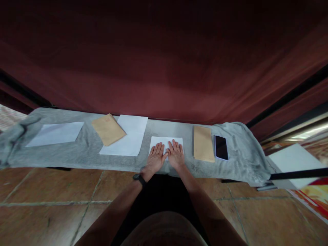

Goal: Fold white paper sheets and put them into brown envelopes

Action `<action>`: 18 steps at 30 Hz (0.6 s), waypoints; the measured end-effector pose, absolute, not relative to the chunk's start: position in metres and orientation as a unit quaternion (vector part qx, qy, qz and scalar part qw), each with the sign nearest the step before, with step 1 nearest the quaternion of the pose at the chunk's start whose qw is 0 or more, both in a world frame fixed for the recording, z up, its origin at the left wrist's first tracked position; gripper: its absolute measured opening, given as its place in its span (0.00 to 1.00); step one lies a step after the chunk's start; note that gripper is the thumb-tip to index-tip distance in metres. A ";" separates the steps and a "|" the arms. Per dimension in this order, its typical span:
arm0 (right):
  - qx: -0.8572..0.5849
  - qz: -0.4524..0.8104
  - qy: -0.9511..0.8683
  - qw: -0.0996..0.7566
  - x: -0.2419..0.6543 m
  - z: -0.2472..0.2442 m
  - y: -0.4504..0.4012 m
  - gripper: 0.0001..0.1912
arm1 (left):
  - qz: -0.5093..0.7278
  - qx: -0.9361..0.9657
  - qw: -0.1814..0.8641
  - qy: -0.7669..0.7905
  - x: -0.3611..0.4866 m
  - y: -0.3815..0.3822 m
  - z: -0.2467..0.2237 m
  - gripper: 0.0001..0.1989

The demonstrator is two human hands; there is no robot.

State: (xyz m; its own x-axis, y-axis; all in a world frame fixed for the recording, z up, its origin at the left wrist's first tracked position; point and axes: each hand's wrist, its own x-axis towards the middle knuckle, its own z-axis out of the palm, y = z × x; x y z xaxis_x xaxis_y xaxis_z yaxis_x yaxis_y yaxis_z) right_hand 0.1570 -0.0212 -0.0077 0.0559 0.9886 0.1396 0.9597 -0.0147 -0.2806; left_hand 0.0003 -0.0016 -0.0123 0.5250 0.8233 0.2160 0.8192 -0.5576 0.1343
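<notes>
A small white sheet of paper [156, 140] lies on the grey cloth at the centre. My left hand [155, 158] rests flat on its left part, fingers spread, with a dark watch on the wrist. Flat on the right part of the same paper is my right hand [175, 154], its fingers apart. The two thumbs touch or nearly touch over the paper. To the right lies a stack of brown envelopes [203, 143], with a dark-screened phone [221, 148] beside it. Left of my hands, more brown envelopes [107, 129] overlap a stack of white paper [130, 136].
Another white sheet [57, 134] lies at the left on the grey cloth [77, 155]. A dark red curtain [153, 68] hangs behind the narrow surface. At the far right are a white board [294, 162] and a black bar [299, 174]. Brown tiles [56, 188] cover the floor.
</notes>
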 end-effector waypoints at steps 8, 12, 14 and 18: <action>-0.711 0.035 -0.683 0.165 0.156 -0.012 -0.022 0.27 | 0.100 0.867 0.019 0.487 0.025 0.029 -0.007 0.28; -0.716 0.035 -0.675 0.174 0.156 -0.017 -0.020 0.27 | 0.102 0.853 0.029 0.511 0.028 0.039 -0.009 0.28; -0.727 0.026 -0.662 0.179 0.155 -0.019 -0.019 0.28 | 0.130 0.848 0.028 0.513 0.026 0.042 -0.014 0.29; -0.760 0.010 -0.621 0.190 0.154 -0.021 -0.016 0.31 | 0.176 0.833 0.015 0.525 0.019 0.045 -0.021 0.31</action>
